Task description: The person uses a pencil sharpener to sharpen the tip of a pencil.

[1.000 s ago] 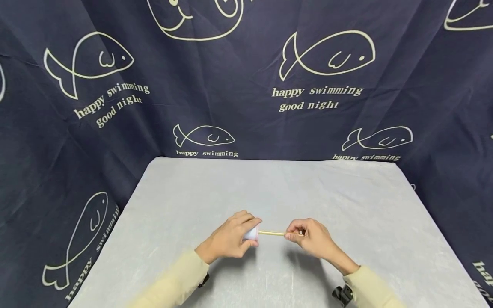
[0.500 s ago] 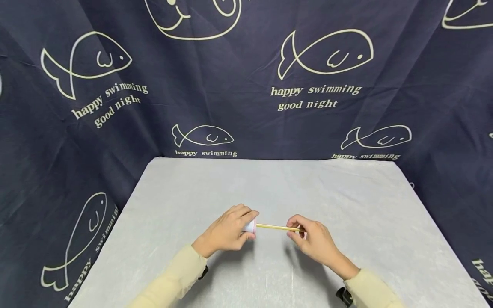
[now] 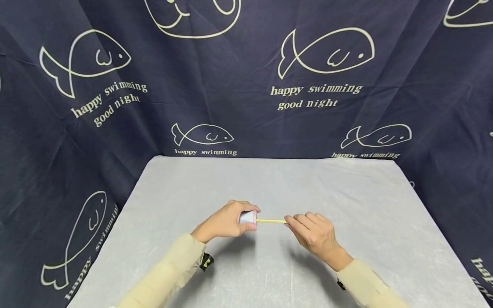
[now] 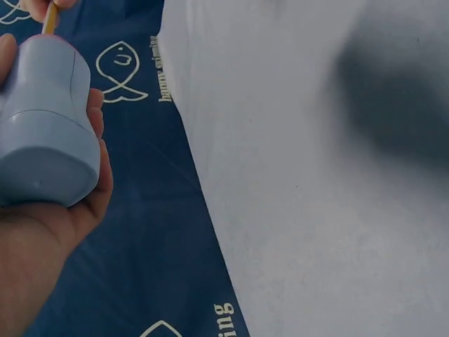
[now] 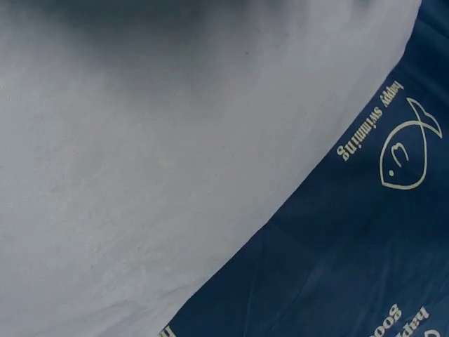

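In the head view, my left hand [image 3: 223, 220] grips a small light-blue pencil sharpener [image 3: 247, 217] with a pink end face, held above the table. From that face a yellow pencil [image 3: 271, 220] runs to the right, its tip hidden inside the sharpener. Fingers and thumb of my right hand [image 3: 316, 234] pinch the pencil's other end, which they cover. The left wrist view has the rounded sharpener body [image 4: 48, 130] lying in the left palm, with the pencil [image 4: 50, 20] at its top. Neither hand nor pencil shows in the right wrist view.
A pale cloth covers the table [image 3: 269, 184]. Behind it and at both sides hangs a dark blue curtain [image 3: 250, 85] printed with fish and words. Shadows of both hands fall on the cloth below them.
Both hands have risen slightly in the head view, with sharpener and pencil. The right hand has turned over, its back and knuckles now facing up. The pencil still sits in the sharpener.
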Demonstrator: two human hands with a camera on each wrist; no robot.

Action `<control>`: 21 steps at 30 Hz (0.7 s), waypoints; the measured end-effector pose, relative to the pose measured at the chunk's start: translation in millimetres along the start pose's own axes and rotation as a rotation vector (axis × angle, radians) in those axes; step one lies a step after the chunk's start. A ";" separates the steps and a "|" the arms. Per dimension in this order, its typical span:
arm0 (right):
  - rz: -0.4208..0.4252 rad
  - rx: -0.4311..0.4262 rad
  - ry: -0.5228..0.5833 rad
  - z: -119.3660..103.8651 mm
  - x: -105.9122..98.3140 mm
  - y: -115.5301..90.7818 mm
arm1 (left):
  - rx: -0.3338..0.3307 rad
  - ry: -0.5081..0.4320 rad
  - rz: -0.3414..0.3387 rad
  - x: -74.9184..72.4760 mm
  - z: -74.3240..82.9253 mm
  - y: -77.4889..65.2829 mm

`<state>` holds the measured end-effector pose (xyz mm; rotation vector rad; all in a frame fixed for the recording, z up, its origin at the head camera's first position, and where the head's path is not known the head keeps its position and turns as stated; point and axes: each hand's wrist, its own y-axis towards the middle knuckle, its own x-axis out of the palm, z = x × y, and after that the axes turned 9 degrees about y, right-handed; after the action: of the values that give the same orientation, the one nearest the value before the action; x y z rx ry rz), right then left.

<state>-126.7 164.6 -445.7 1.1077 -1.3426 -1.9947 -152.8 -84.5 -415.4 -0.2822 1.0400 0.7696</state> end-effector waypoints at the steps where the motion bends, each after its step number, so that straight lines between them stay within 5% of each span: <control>1: 0.003 -0.001 -0.004 -0.5 0.6 0.2 | 0.012 0.013 0.008 1.7 0.0 -0.6; 3: -0.026 0.037 0.005 -3.0 0.3 -1.6 | 0.050 0.070 0.035 5.7 0.1 -2.8; 6: -0.148 0.221 0.094 -8.7 -2.9 -6.5 | 0.139 0.215 0.126 13.4 -0.8 -7.6; 15: -0.674 1.060 0.480 -10.1 -17.1 4.6 | 0.430 0.657 0.497 42.8 -9.8 -19.5; 18: -0.768 1.221 0.653 -4.1 -18.2 4.3 | 0.477 0.741 0.557 51.8 -11.3 -20.8; 21: -0.808 1.282 0.726 -1.9 -17.0 0.1 | 0.487 0.772 0.558 55.8 -12.1 -21.4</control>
<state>-115.8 176.4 -440.1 2.9033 -1.8357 -0.5843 -130.6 -82.0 -472.2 0.1671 2.0484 0.8873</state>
